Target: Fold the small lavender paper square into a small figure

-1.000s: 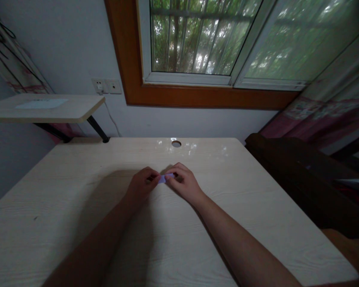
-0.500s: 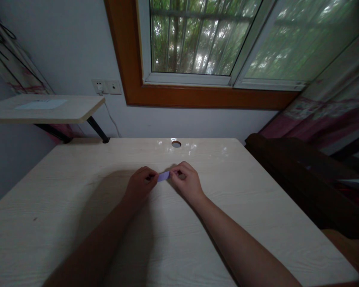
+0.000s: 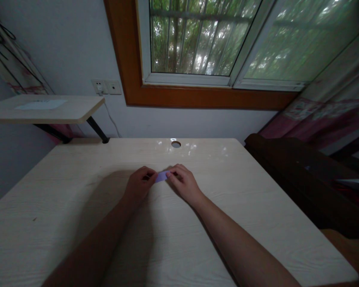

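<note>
A small purple strip (image 3: 161,176), which looks like paper, is stretched between my two hands over the middle of the desk (image 3: 227,223). Its left end is pinched between the thumb and fingers of my left hand (image 3: 139,183). My right hand (image 3: 184,182) grips the other end, thumb on the near face and fingers behind. Both ends of the strip are hidden under the fingertips. Only a short middle part shows, slightly tilted up to the right.
A raised shelf (image 3: 86,113) with a sheet of paper (image 3: 42,104) stands at the back left on black legs. The desk has a round cable hole (image 3: 176,144) near its back edge. Dark wooden furniture (image 3: 287,175) borders the desk on the right.
My right hand has shifted slightly left and its fingers have closed further over the strip's right end. My left hand has moved a touch to the left, still pinching.
</note>
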`<move>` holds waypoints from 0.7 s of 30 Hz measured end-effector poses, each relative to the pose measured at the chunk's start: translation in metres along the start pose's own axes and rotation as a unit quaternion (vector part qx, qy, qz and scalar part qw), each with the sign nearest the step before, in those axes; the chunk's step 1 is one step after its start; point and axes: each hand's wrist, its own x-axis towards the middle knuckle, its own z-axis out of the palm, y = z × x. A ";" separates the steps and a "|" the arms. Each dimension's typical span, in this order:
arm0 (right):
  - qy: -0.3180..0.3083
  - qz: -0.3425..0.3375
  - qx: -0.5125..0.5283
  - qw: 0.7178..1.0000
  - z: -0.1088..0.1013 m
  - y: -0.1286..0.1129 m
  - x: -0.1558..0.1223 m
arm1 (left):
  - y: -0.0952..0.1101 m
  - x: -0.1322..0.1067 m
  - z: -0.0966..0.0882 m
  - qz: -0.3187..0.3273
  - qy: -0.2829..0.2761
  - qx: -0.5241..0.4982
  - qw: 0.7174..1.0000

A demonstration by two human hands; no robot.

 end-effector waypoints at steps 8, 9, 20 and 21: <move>0.103 0.089 0.066 0.989 0.002 0.012 -0.001 | -0.007 0.003 -0.004 -0.029 0.037 -0.004 0.999; 0.117 0.103 0.079 0.985 0.003 0.015 -0.001 | -0.009 0.003 -0.005 -0.030 0.046 -0.009 0.998; 0.084 0.114 0.101 0.985 0.004 0.016 -0.002 | -0.013 0.001 0.007 0.159 0.021 0.076 0.984; 0.079 0.109 0.098 0.986 0.004 0.015 -0.002 | -0.013 0.000 0.008 0.183 0.012 0.100 0.978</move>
